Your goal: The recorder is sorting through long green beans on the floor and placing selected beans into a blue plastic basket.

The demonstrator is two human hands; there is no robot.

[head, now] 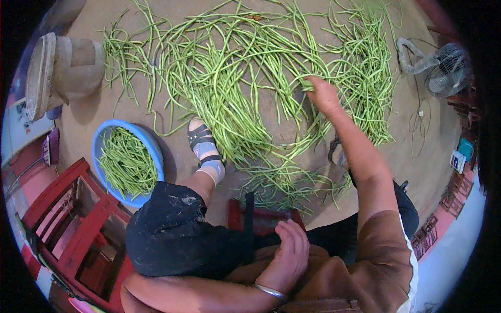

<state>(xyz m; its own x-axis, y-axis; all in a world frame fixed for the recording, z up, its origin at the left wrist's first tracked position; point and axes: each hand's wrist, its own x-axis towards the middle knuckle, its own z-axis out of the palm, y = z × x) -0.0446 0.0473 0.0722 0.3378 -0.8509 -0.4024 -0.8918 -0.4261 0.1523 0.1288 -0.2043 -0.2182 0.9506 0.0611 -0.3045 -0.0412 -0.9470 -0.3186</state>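
Long green beans (235,105) lie in a wide, tangled spread on the floor in front of me. My right hand (324,96) reaches out over their right part, its fingers closed around a few bean ends (307,85). Close to my body, my left hand (289,252) rests over my lap, a metal bangle on its wrist. Its fingers lie close together and its palm is hidden, so whether it holds anything is unclear. At the left, a blue plastic basin (159,154) contains shorter bean pieces (127,162).
My sandalled foot (203,141) touches the beans' edge. A dirty plastic bucket (80,58) stands at the upper left, with a red wooden chair (84,219) below the basin. Part of a red stool (235,215) shows beneath me. An electric fan (446,70) and its cord are at the right.
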